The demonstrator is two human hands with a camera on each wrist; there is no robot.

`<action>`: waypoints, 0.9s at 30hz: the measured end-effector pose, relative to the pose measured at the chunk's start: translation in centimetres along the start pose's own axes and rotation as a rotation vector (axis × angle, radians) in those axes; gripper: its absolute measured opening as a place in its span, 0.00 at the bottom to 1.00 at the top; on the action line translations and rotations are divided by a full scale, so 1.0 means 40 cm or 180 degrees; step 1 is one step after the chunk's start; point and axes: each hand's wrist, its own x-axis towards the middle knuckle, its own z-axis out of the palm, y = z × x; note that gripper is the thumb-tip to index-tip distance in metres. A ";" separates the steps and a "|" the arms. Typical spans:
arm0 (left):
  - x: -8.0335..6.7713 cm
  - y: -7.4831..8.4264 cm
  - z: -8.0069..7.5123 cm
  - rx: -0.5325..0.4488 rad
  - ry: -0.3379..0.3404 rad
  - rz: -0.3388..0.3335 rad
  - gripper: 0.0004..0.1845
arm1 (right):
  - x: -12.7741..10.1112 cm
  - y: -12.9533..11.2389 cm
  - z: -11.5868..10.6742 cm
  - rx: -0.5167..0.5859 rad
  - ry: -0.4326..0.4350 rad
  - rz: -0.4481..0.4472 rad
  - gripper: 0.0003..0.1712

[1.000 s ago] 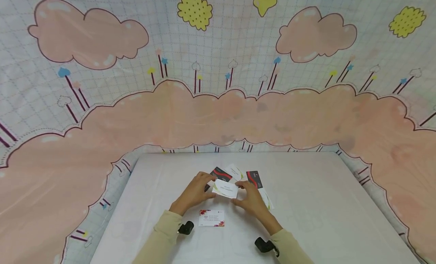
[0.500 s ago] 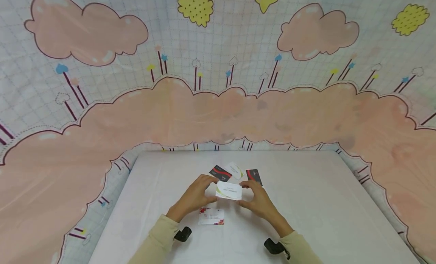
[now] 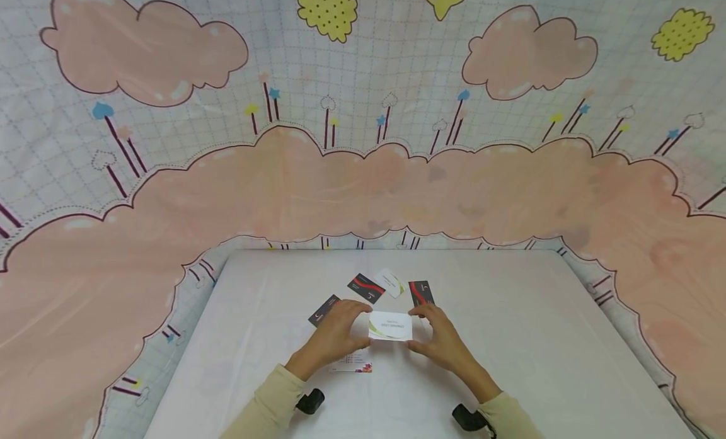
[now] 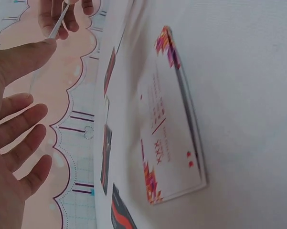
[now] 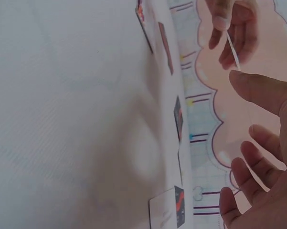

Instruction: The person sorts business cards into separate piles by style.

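Observation:
A white business card [image 3: 390, 325] with a green curve along its edge is held up over the table between both hands. My left hand [image 3: 334, 332] pinches its left end between thumb and fingers. At the opposite end, the thumb and fingers of my right hand [image 3: 445, 341] pinch it too. Both wrist views show the card nearly edge-on, as a thin white strip [image 4: 59, 24]. Below the left hand lies a small stack of white cards with red floral corners [image 4: 169, 129], partly covered by that hand in the head view.
Behind the hands lie a black card with a red stripe [image 3: 366, 288], a white card [image 3: 391, 283] and another black card [image 3: 421, 291]. One more black card [image 3: 324, 310] lies by the left hand. The white table [image 3: 510, 338] meets a patterned cloth backdrop [image 3: 397, 193].
Both hands have moved right and toward the body with the white card, turning it level. The black card on the left is now more exposed; the floral stack is more covered by the left hand.

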 end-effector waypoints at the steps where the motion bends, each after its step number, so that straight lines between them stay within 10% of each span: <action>1: 0.000 0.001 0.004 0.0016 0.0024 0.0019 0.32 | -0.001 0.004 -0.001 -0.0013 -0.0008 -0.0005 0.34; 27: 0.010 0.035 0.101 0.0187 -0.0255 -0.0249 0.28 | -0.023 0.099 0.006 -0.0609 -0.0107 0.0016 0.30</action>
